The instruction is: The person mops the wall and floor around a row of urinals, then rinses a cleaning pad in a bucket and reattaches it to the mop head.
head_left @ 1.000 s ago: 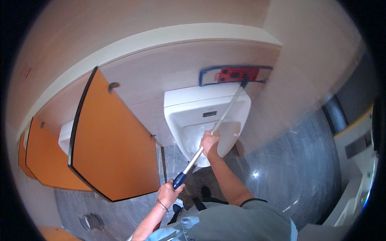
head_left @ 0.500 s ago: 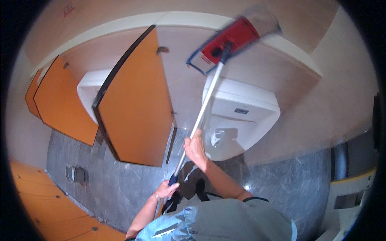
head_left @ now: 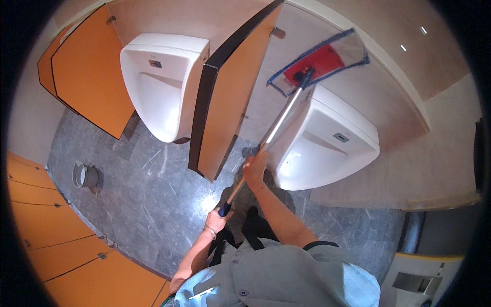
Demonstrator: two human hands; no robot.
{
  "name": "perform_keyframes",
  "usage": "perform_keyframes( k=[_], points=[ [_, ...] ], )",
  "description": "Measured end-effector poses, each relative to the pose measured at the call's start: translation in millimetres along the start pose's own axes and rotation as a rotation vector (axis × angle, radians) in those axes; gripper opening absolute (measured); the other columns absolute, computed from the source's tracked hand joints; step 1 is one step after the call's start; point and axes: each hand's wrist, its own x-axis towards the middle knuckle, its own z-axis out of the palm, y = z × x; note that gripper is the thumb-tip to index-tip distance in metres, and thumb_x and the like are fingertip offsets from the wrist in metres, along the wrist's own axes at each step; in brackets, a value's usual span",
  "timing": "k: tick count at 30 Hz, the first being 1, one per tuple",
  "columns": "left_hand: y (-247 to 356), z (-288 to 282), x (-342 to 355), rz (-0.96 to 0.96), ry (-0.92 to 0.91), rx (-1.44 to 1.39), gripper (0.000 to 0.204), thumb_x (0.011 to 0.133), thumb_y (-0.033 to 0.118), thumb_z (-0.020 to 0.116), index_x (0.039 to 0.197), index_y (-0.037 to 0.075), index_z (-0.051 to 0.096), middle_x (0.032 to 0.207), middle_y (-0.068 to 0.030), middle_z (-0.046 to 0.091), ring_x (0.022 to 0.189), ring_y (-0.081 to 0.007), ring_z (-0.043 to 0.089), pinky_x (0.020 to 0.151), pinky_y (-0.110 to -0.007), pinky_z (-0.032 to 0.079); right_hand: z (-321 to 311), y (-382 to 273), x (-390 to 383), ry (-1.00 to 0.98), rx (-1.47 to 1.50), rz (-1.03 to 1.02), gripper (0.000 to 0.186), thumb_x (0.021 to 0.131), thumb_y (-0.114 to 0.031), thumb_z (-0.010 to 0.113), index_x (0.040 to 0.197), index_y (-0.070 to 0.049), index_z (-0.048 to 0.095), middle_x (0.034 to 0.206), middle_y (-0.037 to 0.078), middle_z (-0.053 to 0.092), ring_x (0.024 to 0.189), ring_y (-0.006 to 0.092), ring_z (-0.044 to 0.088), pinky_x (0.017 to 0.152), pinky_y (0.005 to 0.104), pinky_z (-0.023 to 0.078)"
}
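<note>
My right hand [head_left: 255, 168] grips the middle of a long mop handle [head_left: 279, 123]. Lower down, my left hand [head_left: 217, 220] holds the handle's blue end grip. The flat mop head [head_left: 319, 61], red with a blue fringe, presses against the beige tiled wall [head_left: 368, 97] above a white urinal [head_left: 327, 143]. The handle runs up past that urinal's left edge.
An orange partition [head_left: 230, 97] with a black edge stands left of my hands. A second white urinal [head_left: 163, 77] and another orange partition [head_left: 89, 71] lie further left. Grey marble floor [head_left: 138, 204] holds a small round drain fitting [head_left: 84, 175]. Orange doors [head_left: 56, 240] line the lower left.
The view has swung right to left and tilted. The mop head stays high on the wall above the urinal. Both hands keep their hold on the handle.
</note>
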Motion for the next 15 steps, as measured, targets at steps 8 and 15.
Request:
perform_keyframes(
  k=[8,15],
  points=[
    [-12,1,12,-0.308,-0.183,-0.042,0.039,0.070,0.036,0.072,0.066,-0.001,0.060,0.057,-0.0066,0.056,0.051,-0.0136,0.053,0.048,-0.032,0.043,44,59,0,-0.294,-0.600,-0.128,0.026,0.081,-0.014,0.056,0.097,0.003,0.046,0.080,0.018,0.056,0.073,0.0332,0.056,0.073,0.0418,0.045],
    [29,49,90,-0.479,-0.217,0.150,0.043,0.066,0.035,0.071,0.074,-0.006,0.063,0.066,-0.0160,0.061,0.062,-0.0247,0.061,0.059,-0.039,0.047,101,191,77,-0.295,-0.598,0.147,0.027,0.082,-0.017,0.053,0.094,0.007,0.051,0.090,0.017,0.062,0.086,0.0327,0.061,0.074,0.0415,0.047]
  ],
)
